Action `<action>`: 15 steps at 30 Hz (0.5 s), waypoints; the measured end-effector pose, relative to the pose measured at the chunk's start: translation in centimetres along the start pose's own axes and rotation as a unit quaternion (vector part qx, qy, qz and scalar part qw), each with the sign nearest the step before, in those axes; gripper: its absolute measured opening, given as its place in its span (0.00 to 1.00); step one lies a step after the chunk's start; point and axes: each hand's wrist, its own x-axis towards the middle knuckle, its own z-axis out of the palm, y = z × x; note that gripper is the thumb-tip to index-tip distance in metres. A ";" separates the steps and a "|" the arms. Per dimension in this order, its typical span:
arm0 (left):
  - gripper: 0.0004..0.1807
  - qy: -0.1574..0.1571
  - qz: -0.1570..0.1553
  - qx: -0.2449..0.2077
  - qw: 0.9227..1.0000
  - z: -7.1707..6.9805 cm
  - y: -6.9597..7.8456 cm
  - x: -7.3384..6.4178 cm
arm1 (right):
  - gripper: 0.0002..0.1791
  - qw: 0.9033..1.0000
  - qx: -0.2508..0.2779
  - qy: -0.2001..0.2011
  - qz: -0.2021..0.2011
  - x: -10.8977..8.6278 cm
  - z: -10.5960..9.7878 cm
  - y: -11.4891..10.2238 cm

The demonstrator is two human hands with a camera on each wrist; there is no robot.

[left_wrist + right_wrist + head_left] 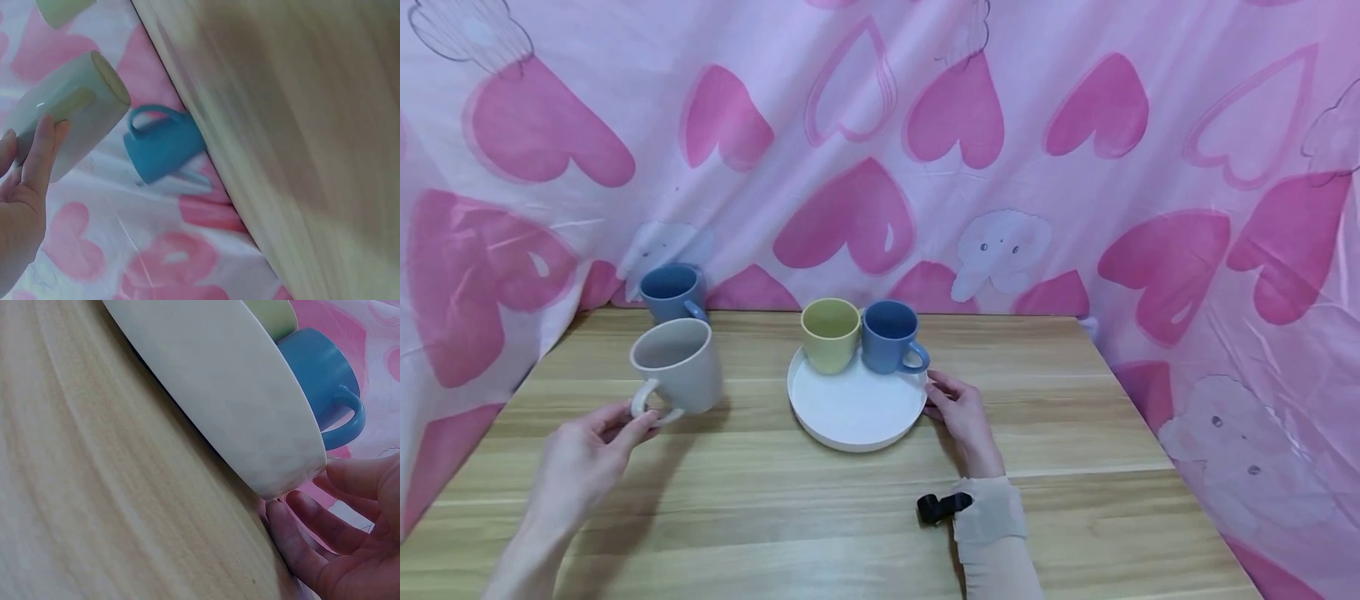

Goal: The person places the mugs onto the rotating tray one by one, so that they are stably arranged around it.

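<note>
My left hand (583, 454) pinches the handle of a pale grey mug (688, 375), which is held upright above the table on the left. The left wrist view shows the base of this grey mug (94, 115) off the wood. At the right edge of a white round tray (857, 408) with a low rim, my right hand (962, 421) grips the side. Its fingertips meet the rim and lower edge of the tray (231, 394) in the right wrist view. A yellow-green mug (831, 337) and a blue mug (889, 337) stand side by side at the tray's back.
Behind the grey mug, another blue mug (670, 287) stands at the table's back left edge. A pink and white heart-patterned cloth (850, 217) hangs behind and beside the wooden table (790, 517). A black device (943, 507) is strapped to my right wrist.
</note>
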 end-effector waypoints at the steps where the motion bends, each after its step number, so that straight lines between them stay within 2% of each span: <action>1: 0.13 -0.004 0.005 -0.012 1.000 0.3 0.3 -0.1 | 0.20 1.000 0.001 0.001 0.001 0.0 0.0 0.0; 6: 0.12 -0.015 0.014 -0.049 0.999 1.5 1.9 -0.6 | 0.20 1.000 0.005 0.001 0.000 0.0 0.0 -0.1; 10: 0.12 -0.026 0.024 -0.051 0.998 2.5 3.0 -0.8 | 0.20 1.000 0.010 0.004 0.000 0.1 0.0 -0.1; 15: 0.11 -0.034 0.021 -0.052 0.998 3.8 4.2 -1.2 | 0.20 1.000 0.002 0.005 0.013 0.2 -0.2 -0.1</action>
